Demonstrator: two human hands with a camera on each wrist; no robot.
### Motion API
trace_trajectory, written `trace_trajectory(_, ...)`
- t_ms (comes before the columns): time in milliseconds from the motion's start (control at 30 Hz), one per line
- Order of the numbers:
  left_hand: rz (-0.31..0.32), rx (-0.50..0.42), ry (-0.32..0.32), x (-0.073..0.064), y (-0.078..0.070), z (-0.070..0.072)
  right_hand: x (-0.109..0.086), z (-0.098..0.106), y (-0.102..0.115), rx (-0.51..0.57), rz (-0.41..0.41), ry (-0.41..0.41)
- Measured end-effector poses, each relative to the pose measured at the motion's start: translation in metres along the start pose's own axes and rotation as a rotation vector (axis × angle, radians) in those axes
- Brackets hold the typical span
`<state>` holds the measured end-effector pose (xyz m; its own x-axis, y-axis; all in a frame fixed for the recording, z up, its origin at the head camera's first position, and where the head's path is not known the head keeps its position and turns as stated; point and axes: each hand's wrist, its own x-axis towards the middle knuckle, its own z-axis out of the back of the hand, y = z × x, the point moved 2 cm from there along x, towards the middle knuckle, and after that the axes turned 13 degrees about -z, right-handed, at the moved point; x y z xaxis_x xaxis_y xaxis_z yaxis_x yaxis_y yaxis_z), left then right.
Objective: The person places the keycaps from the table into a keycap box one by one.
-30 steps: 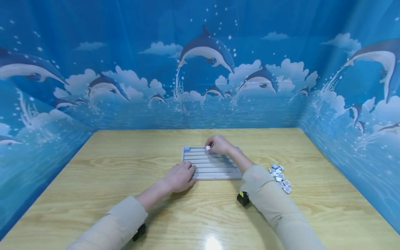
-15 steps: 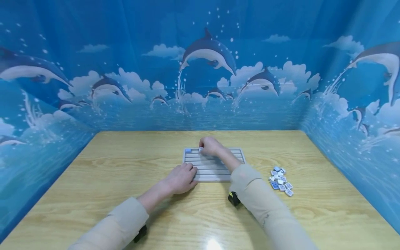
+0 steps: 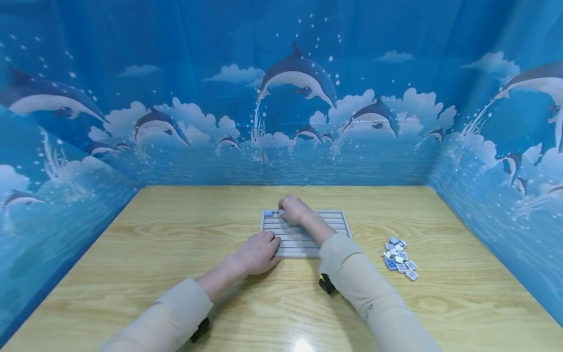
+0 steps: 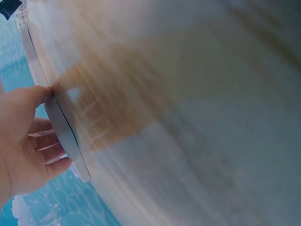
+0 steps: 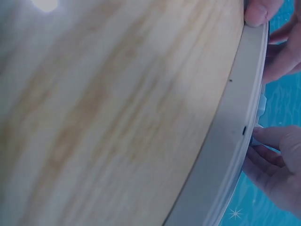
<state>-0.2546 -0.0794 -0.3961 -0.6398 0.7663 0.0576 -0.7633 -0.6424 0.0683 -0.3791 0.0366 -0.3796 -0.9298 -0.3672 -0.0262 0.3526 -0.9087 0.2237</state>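
A pale grey slatted tray (image 3: 299, 251) lies on the table, its ridges running left to right. My left hand (image 3: 260, 253) grips the tray's front left corner; in the left wrist view the thumb presses the front edge, with the fingers bent over the tray. At the tray's back row, my right hand (image 3: 295, 210) pinches a small white tile (image 3: 281, 213) between thumb and fingers. Just left of that tile, a light blue tile (image 3: 268, 213) sits in the back left corner. The right wrist view shows the right hand's fingertips low behind the tray's front wall (image 5: 233, 113), which partly hides them.
A loose heap of small white and blue tiles (image 3: 399, 259) lies on the wooden table (image 3: 176, 225) to the right of the tray. Blue dolphin-print curtains (image 3: 198, 161) stand along the table's back and sides. Black wrist cameras hang under both sleeves.
My right hand has moved left along the tray's back row with the white tile, ending close to the blue tile. The left hand keeps its grip on the corner. The head view has shifted slightly.
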Motion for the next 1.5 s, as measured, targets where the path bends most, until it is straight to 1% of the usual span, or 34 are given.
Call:
trace_trajectory(167, -0.004, -0.001, 0.007, 0.000, 0.000, -0.001, -0.001, -0.003, 0.001, -0.011, -0.003, -0.012)
trace_trajectory(467, -0.009, 0.001, -0.019, -0.001, -0.001, 0.001, 0.002, -0.004, 0.005, -0.025, -0.054, -0.007)
trace_trajectory(800, -0.020, 0.013, -0.030, -0.001, 0.000, 0.001, 0.003, -0.001, 0.007, -0.047, -0.071, 0.039)
trace_trajectory(967, -0.027, 0.017, -0.041, -0.001, 0.001, 0.001, 0.004, 0.001, 0.007, -0.066, -0.059, 0.041)
trace_trajectory(1200, -0.020, 0.021, -0.032, -0.001, 0.002, 0.002, 0.004, 0.001, 0.011, -0.123, 0.002, 0.016)
trace_trajectory(1333, -0.022, 0.014, -0.023, -0.001, 0.001, 0.001, 0.004, -0.001, 0.013, -0.132, 0.011, 0.017)
trace_trajectory(1500, -0.022, 0.012, -0.037, -0.001, 0.001, -0.001, 0.005, -0.004, 0.015, -0.138, 0.002, 0.017)
